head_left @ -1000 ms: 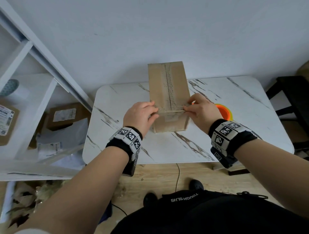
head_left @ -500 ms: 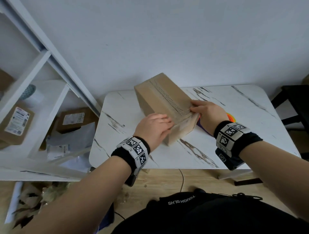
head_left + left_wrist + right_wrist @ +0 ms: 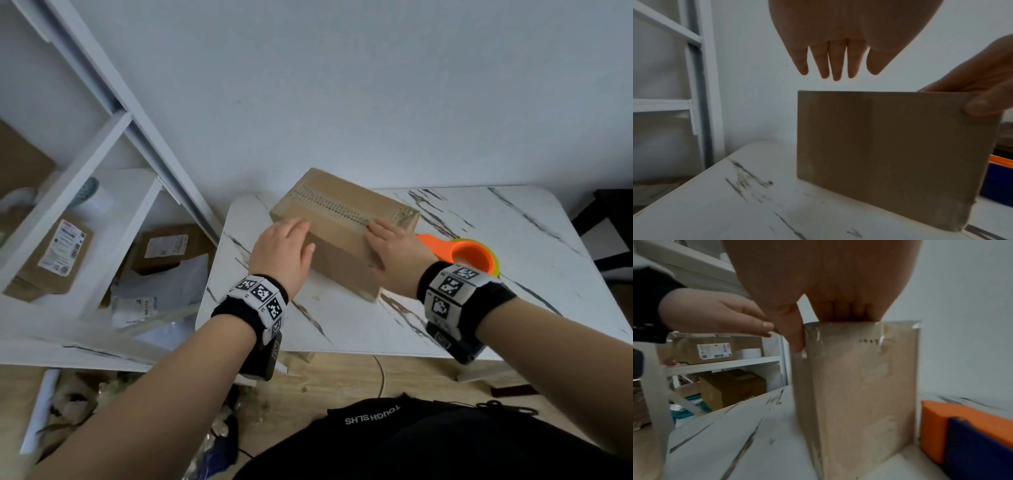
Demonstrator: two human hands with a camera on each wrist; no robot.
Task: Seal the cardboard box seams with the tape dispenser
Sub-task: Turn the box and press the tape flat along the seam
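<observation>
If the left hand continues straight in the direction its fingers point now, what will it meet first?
Most likely the cardboard box. The left hand has straight fingers aimed at the box's near long side. In the left wrist view the fingertips hang just above its top edge, so they may skim over the top; depth is unclear.

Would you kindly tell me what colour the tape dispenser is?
The tape dispenser is orange with a dark blue part, clearest in the right wrist view.

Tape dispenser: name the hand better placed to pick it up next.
Right. The tape dispenser lies on the table just beside the right hand; the left hand hovers at the cardboard box's far side.
</observation>
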